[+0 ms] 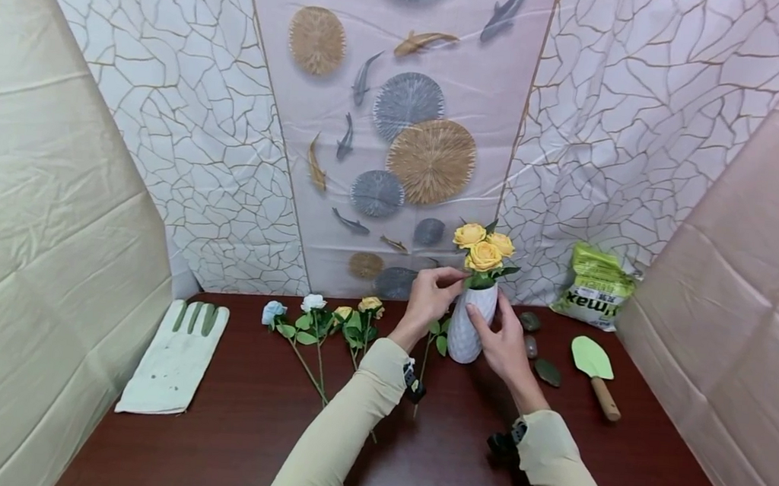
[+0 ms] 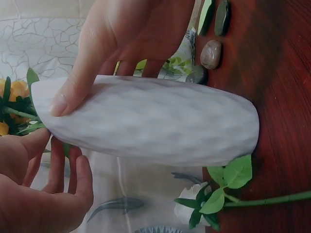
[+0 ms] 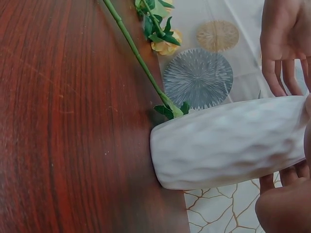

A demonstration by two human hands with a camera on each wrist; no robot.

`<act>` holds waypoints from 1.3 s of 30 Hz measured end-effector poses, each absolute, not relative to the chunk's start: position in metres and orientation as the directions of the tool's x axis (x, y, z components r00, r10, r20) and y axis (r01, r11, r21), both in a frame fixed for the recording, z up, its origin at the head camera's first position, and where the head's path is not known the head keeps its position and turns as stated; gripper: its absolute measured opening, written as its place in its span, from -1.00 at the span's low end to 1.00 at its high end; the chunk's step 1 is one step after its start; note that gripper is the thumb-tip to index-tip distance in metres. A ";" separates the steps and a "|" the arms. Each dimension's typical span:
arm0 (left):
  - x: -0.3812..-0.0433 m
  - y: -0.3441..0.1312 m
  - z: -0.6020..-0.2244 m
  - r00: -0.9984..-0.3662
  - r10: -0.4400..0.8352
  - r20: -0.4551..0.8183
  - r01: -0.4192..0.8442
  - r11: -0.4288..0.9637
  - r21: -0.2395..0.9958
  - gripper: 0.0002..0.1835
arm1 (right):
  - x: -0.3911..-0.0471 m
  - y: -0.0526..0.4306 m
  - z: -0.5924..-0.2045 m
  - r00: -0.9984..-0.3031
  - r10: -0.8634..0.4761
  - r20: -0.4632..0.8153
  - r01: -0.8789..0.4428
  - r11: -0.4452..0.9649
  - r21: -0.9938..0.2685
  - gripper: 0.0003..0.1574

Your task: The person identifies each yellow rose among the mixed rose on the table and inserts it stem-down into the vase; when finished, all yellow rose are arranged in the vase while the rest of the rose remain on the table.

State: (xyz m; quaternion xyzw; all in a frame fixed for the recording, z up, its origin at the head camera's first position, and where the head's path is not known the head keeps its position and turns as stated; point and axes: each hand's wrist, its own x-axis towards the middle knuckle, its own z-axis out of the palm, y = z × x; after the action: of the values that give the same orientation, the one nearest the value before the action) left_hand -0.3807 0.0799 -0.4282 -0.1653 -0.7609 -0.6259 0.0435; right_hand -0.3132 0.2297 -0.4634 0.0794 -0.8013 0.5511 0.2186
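Note:
A white textured vase (image 1: 468, 333) stands on the table, with several yellow roses (image 1: 484, 256) bunched at its mouth. My right hand (image 1: 504, 342) grips the vase, thumb on its near side and fingers round the far side. At the rim, my left hand (image 1: 429, 298) pinches the roses' green stems and leaves just below the blooms; its fingertips are partly hidden. The left wrist view shows the thumb and index finger of that hand meeting beside the vase mouth. Beside the vase base lies a white rose (image 2: 192, 204) with a green stem.
Left of the vase lie a blue rose (image 1: 274, 312), another white rose (image 1: 314, 303) and yellow roses (image 1: 371, 304). A white glove (image 1: 173, 359) lies far left. Stones (image 1: 547, 372), a green trowel (image 1: 593, 358) and a green-white bag (image 1: 593, 288) are to the right.

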 end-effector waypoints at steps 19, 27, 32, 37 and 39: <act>-0.379 -0.004 -0.461 -0.892 0.076 0.446 0.450 0.258 0.855 -0.80 | -0.313 0.229 -0.465 -0.900 0.112 0.420 -0.361 0.349 -0.865 -0.17; -0.366 -0.056 -0.489 -0.935 -0.064 0.349 0.301 0.375 0.877 -0.85 | -0.313 0.232 -0.466 -0.900 0.109 0.422 -0.366 0.335 -0.868 -0.19; -0.355 -0.080 -0.501 -0.950 -0.120 0.289 0.224 0.384 0.896 -0.86 | -0.311 0.232 -0.467 -0.903 0.112 0.414 -0.355 0.347 -0.868 -0.20; -0.352 -0.102 -0.506 -0.943 -0.201 0.267 0.179 0.373 0.911 -0.81 | -0.312 0.230 -0.466 -0.901 0.117 0.417 -0.354 0.356 -0.865 -0.21; -0.351 -0.109 -0.508 -0.944 -0.229 0.238 0.141 0.372 0.917 -0.80 | -0.312 0.230 -0.466 -0.899 0.121 0.421 -0.357 0.353 -0.865 -0.22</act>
State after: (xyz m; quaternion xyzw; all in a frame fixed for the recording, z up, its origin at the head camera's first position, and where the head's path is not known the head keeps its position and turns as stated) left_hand -0.3510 -0.1089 -0.5082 0.0270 -0.8116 -0.5597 0.1653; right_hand -0.3123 0.2299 -0.4656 0.0743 -0.7948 0.5637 0.2121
